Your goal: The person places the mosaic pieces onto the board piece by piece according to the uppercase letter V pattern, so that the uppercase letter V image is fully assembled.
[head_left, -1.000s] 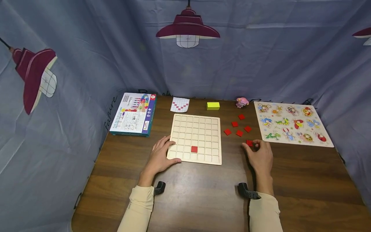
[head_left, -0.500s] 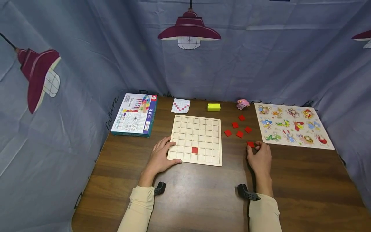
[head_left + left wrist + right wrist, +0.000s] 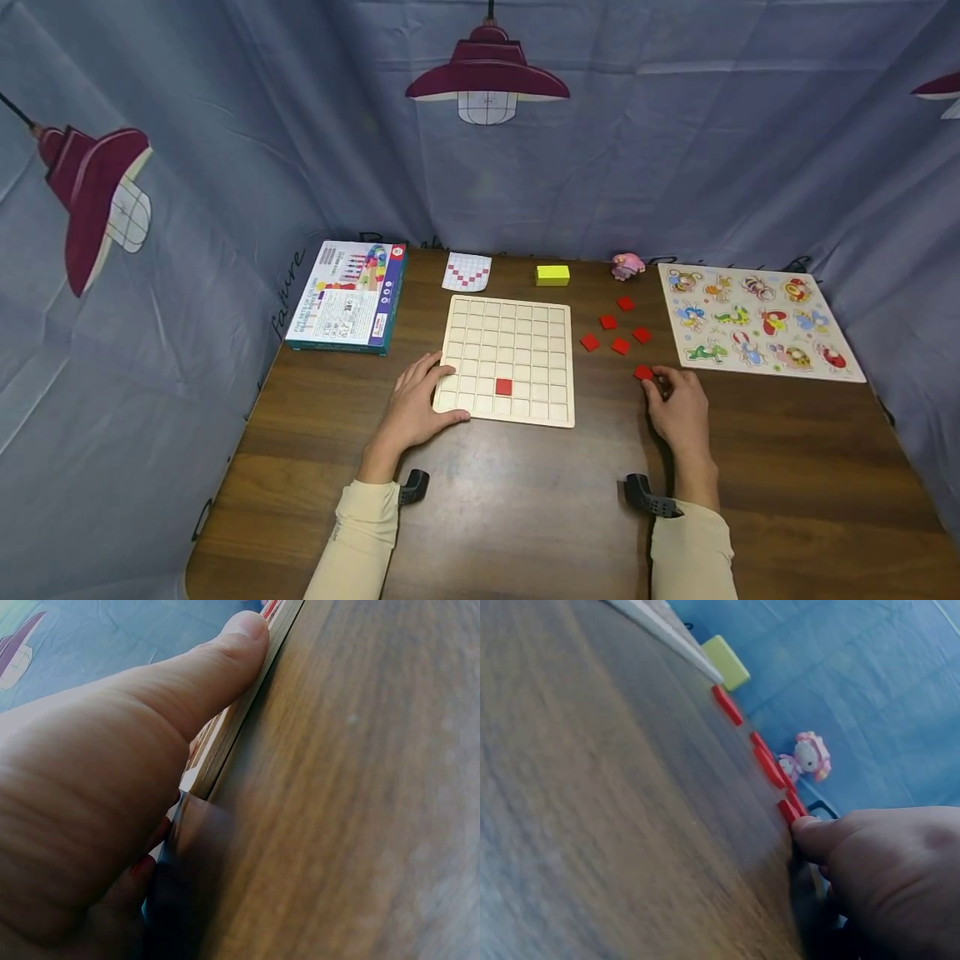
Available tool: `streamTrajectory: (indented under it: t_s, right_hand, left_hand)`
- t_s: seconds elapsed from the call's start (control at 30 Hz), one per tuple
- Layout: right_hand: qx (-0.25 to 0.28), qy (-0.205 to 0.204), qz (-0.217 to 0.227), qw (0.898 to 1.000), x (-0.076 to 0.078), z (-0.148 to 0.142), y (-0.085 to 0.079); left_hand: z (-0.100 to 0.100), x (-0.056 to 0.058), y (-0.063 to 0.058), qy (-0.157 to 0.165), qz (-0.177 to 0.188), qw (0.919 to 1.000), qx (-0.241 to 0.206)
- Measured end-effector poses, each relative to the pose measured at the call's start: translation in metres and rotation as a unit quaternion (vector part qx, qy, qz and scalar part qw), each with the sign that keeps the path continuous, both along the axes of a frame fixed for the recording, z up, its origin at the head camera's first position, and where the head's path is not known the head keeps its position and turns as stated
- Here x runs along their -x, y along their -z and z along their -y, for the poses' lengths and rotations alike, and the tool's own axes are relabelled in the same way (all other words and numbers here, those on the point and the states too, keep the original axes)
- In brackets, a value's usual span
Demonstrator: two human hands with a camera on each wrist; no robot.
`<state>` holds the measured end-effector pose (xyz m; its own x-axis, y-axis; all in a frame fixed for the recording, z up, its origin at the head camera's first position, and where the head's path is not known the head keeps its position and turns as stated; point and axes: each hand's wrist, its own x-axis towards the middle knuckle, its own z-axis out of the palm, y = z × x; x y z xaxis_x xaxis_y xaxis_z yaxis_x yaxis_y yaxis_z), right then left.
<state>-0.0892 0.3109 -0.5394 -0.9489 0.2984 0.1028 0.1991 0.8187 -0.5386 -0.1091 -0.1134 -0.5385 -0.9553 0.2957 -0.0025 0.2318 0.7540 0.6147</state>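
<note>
A pale wooden grid board lies on the table with one red square tile in a cell near its front. My left hand holds the board's near left corner, thumb along the front edge and fingers at the left side; in the left wrist view the thumb lies against the edge. To the right of the board, my right hand pinches another red tile between thumb and index finger, low at the table. In the right wrist view the thumb covers part of that tile.
Several loose red tiles lie right of the board. Behind it are a pattern card, a yellow block and a pink figurine. A boxed set lies left, an insect puzzle board right.
My right thumb has come in from the left to the near side of the red tile, which has shifted slightly left. My left hand and the board have stayed put.
</note>
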Motion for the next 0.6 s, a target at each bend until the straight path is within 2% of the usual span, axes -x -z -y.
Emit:
streamTrajectory:
  t_s: [0.23,0.6]
  right_hand:
    - [-0.020,-0.027,-0.006,0.999,0.001,0.002,0.002]
    - [0.015,-0.061,-0.095,0.993,0.009,0.022,0.008]
  left_hand:
    - [0.000,0.002,0.001,0.003,0.007,1.0000,0.003]
    - [0.001,0.001,0.003,-0.002,-0.004,1.0000,-0.001]
